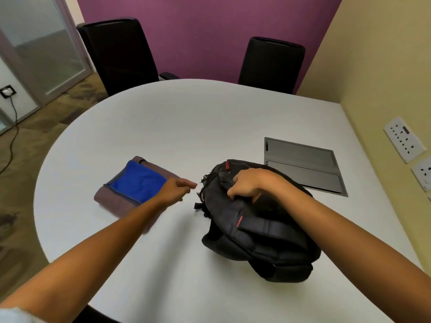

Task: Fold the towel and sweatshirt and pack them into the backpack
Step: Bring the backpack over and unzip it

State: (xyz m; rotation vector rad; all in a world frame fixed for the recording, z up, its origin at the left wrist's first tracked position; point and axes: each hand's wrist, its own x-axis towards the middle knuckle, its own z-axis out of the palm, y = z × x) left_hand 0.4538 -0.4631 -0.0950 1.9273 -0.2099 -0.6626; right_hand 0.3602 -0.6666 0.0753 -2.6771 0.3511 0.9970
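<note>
On the white surface (186,127), at left, the folded sweatshirt (116,201) lies flat with the folded blue towel (137,180) stacked on top of it. The left hand (177,188) sits just right of the stack, over its near corner, fingers curled narrow toward the backpack; whether its grip pinches a zipper pull cannot be told. Right of centre, the black backpack (251,229) lies on the surface, and the right hand (247,185) clamps fabric at its top. A grey hatch (303,164) lies beyond.
</note>
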